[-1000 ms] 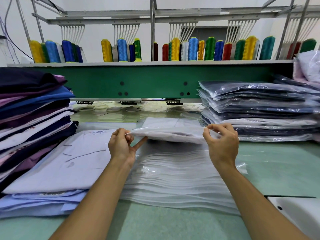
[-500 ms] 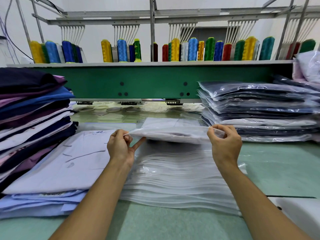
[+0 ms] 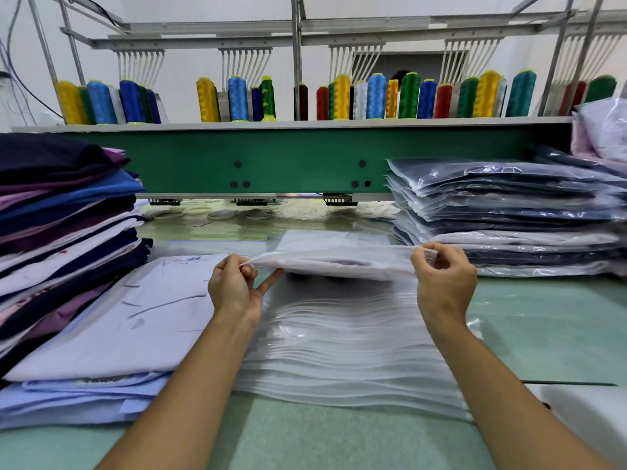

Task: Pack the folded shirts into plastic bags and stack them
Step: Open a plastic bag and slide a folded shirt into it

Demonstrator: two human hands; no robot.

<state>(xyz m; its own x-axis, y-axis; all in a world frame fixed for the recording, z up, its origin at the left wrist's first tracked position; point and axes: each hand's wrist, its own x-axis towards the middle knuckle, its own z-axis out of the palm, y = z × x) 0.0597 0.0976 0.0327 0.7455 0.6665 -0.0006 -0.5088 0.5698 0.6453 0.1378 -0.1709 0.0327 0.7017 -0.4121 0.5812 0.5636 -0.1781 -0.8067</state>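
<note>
Green tabletop carried a tall stack of folded shirts at left and a stack of bagged shirts at far right. Pile of empty plastic bags lay centre. Above it hung a bag with a white shirt. Left hand pinched its left corner, right hand its right corner, fingers curled on plastic.
</note>
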